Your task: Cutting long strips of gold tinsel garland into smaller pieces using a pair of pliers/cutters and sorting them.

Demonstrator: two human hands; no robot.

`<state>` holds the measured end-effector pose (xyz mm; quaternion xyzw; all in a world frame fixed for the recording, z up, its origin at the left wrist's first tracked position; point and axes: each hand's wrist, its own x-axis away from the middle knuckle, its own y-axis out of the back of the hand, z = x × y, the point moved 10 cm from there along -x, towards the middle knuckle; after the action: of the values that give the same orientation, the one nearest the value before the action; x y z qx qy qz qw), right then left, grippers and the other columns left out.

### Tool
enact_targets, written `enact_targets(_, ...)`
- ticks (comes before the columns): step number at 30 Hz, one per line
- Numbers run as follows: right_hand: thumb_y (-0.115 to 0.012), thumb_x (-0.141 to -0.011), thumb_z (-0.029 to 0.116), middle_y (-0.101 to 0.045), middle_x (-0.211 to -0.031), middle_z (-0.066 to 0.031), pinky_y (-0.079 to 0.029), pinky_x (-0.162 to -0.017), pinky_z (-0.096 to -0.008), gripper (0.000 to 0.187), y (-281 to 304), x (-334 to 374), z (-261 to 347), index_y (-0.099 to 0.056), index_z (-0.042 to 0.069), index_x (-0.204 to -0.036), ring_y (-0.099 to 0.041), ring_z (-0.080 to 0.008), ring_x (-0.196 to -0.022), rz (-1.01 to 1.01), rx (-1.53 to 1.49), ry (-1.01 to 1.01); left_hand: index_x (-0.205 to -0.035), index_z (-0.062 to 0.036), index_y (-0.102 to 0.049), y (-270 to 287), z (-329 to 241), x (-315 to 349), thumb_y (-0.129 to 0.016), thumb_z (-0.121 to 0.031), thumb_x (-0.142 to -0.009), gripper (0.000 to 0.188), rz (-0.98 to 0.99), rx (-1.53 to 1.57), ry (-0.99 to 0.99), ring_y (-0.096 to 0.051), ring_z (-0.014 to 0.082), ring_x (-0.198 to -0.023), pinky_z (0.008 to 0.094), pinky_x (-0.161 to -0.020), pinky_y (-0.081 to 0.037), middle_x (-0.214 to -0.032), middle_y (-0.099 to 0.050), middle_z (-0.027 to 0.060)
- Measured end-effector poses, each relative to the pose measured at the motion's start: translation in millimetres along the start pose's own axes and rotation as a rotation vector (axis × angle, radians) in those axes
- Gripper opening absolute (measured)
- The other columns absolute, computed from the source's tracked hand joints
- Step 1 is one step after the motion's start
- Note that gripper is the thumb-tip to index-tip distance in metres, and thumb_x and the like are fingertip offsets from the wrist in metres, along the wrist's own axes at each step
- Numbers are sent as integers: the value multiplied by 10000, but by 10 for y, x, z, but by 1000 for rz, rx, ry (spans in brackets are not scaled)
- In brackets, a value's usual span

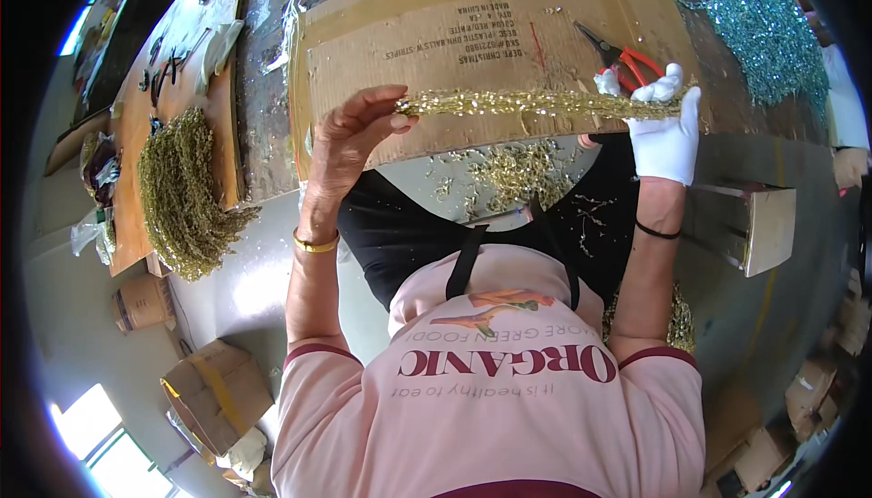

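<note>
A long bundle of gold tinsel strands [536, 104] is stretched level above the cardboard-covered table edge. My bare left hand [350, 134], with a yellow bangle at the wrist, pinches its left end between thumb and fingers. At the other end, my right hand [666, 130], in a white glove with some bare fingertips, has its fingers curled round the strands. Just beyond those fingers lie cutting pliers [622, 57] with red handles and dark jaws pointing away to the left. Whether the gloved fingers touch the handles I cannot tell.
Flattened cardboard [391, 62] covers the table before me. Gold tinsel scraps [522, 175] lie below its edge. A thick gold tinsel bunch [186, 194] hangs off the left wooden board [227, 80], where more pliers [163, 71] lie. Blue-green tinsel [767, 34] is heaped far right.
</note>
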<state>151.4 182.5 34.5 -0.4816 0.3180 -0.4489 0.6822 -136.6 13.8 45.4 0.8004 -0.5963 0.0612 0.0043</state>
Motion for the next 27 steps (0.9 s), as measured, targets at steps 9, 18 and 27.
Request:
enact_targets(9,-404,-921,355,-509,-633,39,-433,-665,-274,414,242,-120,100,-504,-2,-1104,-497,-109,-590,115,-165,-116,-975,-10,-621,-79,-582,16,-616,44,-768,215,100,-156,-185,-605,128,-737,237,-697,-513,-825,-630,67)
enact_targets(18,-458,-919,238,-431,-568,52,-420,-580,-240,286,69,-204,68,-527,-7,-1047,-425,-61,-497,0,-147,-118,-923,19,-626,74,-1167,20,-620,-29,-784,147,-54,-236,-398,-623,162,-642,264,-604,-531,-814,-641,106)
enact_targets(27,-570,-841,224,-581,-831,-32,-441,-765,-293,253,-516,3,142,-580,19,-988,-562,-145,-741,-38,1129,501,-997,9,-599,1008,-2434,420,-499,17,-848,180,-8,-132,-754,-565,262,-987,417,-945,-422,-1017,-602,151)
